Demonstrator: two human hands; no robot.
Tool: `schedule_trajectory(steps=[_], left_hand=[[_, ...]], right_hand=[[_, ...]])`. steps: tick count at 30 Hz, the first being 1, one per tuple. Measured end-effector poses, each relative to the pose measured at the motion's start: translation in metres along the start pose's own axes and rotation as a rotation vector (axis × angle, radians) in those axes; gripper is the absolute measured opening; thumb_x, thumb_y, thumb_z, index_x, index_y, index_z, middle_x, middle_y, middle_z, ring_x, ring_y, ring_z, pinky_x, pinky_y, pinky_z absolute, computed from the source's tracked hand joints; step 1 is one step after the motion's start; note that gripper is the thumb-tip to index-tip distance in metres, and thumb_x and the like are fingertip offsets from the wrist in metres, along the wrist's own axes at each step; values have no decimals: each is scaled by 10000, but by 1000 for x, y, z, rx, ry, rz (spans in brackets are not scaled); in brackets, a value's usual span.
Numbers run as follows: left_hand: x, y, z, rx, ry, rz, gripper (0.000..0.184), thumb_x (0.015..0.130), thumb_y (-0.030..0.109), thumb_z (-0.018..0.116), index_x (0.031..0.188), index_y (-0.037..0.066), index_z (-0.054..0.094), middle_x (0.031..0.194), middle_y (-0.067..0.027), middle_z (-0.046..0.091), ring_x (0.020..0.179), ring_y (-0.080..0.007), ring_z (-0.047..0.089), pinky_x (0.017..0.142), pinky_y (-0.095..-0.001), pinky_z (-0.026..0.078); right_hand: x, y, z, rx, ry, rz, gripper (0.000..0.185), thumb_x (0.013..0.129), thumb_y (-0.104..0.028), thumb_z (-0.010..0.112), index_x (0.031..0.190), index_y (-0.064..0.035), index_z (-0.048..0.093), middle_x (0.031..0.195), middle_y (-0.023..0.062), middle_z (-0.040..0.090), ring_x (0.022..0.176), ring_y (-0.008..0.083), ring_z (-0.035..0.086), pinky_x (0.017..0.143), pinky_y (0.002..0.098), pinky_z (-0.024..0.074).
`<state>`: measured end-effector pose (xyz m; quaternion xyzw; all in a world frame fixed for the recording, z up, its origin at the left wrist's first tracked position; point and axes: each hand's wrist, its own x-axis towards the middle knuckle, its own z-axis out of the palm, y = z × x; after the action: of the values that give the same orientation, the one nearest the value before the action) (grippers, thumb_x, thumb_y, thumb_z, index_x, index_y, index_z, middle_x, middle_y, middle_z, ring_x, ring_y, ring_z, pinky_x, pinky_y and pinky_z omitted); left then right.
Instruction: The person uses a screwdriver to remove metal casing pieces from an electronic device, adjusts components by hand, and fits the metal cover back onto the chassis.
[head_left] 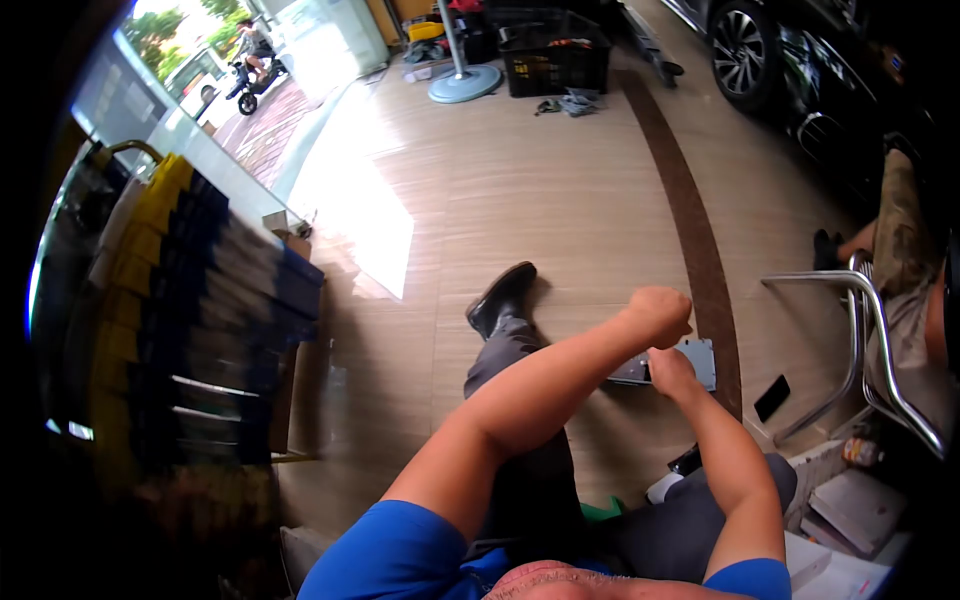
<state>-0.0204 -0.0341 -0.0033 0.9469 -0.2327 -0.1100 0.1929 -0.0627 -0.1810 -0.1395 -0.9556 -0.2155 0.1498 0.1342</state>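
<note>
My left hand [660, 312] is closed in a fist above a grey metal plate or unit [700, 362]; whatever it may grip is too small to make out. Just below and to the right of it, my right hand [672, 370] is closed at the near part of the same unit, and what its fingers hold is hidden. The unit lies low near the floor, beside the dark brown floor strip [692, 235]. Its left part shows darker, partly behind my right hand.
Blue and yellow bins [200, 260] stand at left. A black crate [555, 60] and a round pole base [466, 84] are at the back. A black car [800, 70], a metal-framed chair [868, 300] with a seated person, and a phone [772, 398] are at right.
</note>
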Motion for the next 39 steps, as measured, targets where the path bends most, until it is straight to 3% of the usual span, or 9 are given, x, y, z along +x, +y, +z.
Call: schedule_trajectory(steps=[2, 6, 20, 21, 24, 25, 28, 39], left_hand=[[3, 0, 0, -7, -72, -12, 323, 861, 379, 695, 948, 71, 736, 950, -137, 724, 941, -311, 696, 778, -420, 561], [-1, 2, -7, -30, -102, -22, 298, 851, 354, 703, 948, 75, 747, 973, -134, 728, 947, -306, 698, 783, -409, 565], [0, -4, -6, -30, -97, -17, 278, 846, 341, 717, 951, 85, 748, 968, -126, 727, 949, -299, 697, 774, -410, 564], [1, -3, -3, -35, -76, -1, 272, 849, 334, 711, 947, 83, 748, 970, -132, 726, 949, -304, 696, 774, -415, 563], [5, -4, -1, -40, -93, -23, 249, 871, 305, 680, 942, 77, 749, 973, -140, 726, 917, -312, 703, 756, -423, 564], [7, -9, 3, -20, -104, 24, 337, 892, 385, 652, 987, 65, 696, 951, -167, 710, 924, -357, 681, 785, -450, 545], [1, -3, -10, -48, -112, 22, 370, 901, 385, 640, 984, 25, 671, 953, -183, 698, 929, -365, 667, 794, -464, 528], [0, 4, -17, 44, -139, 10, 325, 931, 343, 615, 1018, 51, 724, 1029, -127, 719, 982, -300, 684, 808, -399, 554]], right_hand=[[1, -4, -2, 22, -34, 82, 257, 858, -52, 510, 1096, -51, 606, 1050, 251, 651, 985, 430, 621, 844, 539, 499], [-5, -17, -18, 57, -55, -13, 343, 837, 8, 478, 1154, -38, 600, 1093, 257, 641, 1036, 449, 597, 875, 540, 489], [0, -19, -21, 73, -55, 60, 258, 854, -52, 538, 1099, -21, 615, 1068, 277, 636, 990, 458, 605, 853, 542, 494], [-4, -21, -26, 112, -78, 45, 274, 850, -43, 533, 1112, -19, 610, 1082, 283, 629, 1001, 461, 601, 862, 545, 489], [3, 8, 6, 211, 224, -320, 432, 788, 43, 471, 1208, -20, 551, 1133, 306, 596, 1079, 481, 552, 901, 541, 462], [0, -5, -15, 205, -66, -97, 588, 782, 99, 436, 1337, -85, 493, 1326, 277, 499, 1200, 474, 472, 957, 503, 450], [0, 0, -9, 144, 55, -107, 406, 854, 13, 417, 1229, -75, 546, 1097, 261, 628, 1050, 457, 584, 868, 524, 487], [5, 5, -6, 37, -14, -53, 271, 877, -49, 487, 1143, -28, 537, 1000, 268, 647, 958, 422, 634, 809, 520, 516]])
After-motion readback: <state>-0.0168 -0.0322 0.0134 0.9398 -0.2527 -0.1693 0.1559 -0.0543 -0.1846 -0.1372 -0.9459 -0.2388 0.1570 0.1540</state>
